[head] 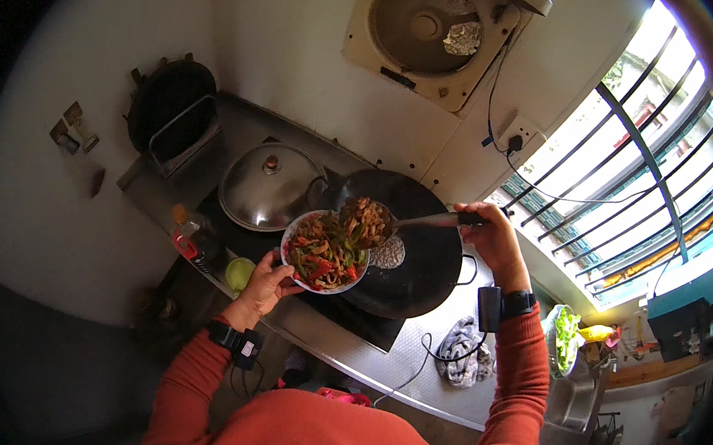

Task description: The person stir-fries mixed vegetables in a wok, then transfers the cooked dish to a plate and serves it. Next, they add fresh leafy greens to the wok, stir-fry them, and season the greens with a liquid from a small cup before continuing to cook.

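My left hand (265,287) holds the near left rim of a white bowl (327,291) filled with stir-fried strips, green and red peppers among them. The bowl is over the left edge of a dark wok (422,258). In my right hand (492,235) is the dark handle of a metal cooking spatula or ladle (428,221). Its head carries more of the cooked food (366,223) at the bowl's far right rim. Pale residue or foam (388,252) shows in the wok beneath.
Left of the wok stands a domed steel lid (265,191), with a bottle (197,233) and a green cup (239,274) near the counter's edge. A crumpled cloth (462,354) and a cable lie on the counter at right. Leafy greens (565,339) sit by the sink (571,392).
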Demonstrator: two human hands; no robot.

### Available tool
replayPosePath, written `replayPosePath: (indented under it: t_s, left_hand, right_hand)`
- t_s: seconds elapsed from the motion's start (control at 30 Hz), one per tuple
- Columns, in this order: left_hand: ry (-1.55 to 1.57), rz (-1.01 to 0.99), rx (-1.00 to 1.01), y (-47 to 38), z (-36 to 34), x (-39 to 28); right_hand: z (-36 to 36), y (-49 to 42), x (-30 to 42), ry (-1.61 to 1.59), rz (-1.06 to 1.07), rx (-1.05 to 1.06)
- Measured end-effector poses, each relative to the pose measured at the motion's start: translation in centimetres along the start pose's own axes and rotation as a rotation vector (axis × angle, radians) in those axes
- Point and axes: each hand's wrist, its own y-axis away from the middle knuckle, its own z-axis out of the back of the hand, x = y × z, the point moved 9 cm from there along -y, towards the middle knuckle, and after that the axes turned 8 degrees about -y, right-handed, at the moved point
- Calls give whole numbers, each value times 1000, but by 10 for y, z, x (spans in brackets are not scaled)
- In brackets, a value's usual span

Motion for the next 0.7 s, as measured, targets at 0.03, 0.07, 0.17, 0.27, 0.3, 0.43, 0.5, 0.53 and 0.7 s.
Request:
replayPosePath:
  t_s: [0.03, 0.07, 0.17, 0.27, 0.3, 0.43, 0.5, 0.53, 0.7]
  left_hand:
    - [-7, 13, -9, -1, -3, 3]
    - [-1, 0, 15, -3, -9, 3]
    - [14, 11, 52, -7, -20, 7]
    - [41, 12, 49, -6, -23, 11]
    - [55, 12, 59, -6, -23, 12]
    - [47, 17, 49, -6, -23, 15]
    - [50, 18, 53, -6, -25, 14]
    - [45, 22, 50, -6, -25, 14]
    - [17, 46, 46, -6, -28, 15]
  right_hand:
    - [-11, -1, 3, 40, -28, 21]
    - [-22, -3, 6, 80, -48, 19]
    - [-61, -3, 17, 299, -58, 64]
    - [-102, 7, 32, 453, -32, 142]
    - [-115, 13, 37, 500, -15, 170]
    - [-149, 39, 54, 728, 73, 205]
    - [-159, 49, 54, 800, 111, 221]
    - [-164, 54, 52, 833, 147, 253]
    - [-196, 81, 22, 1104, 542, 481]
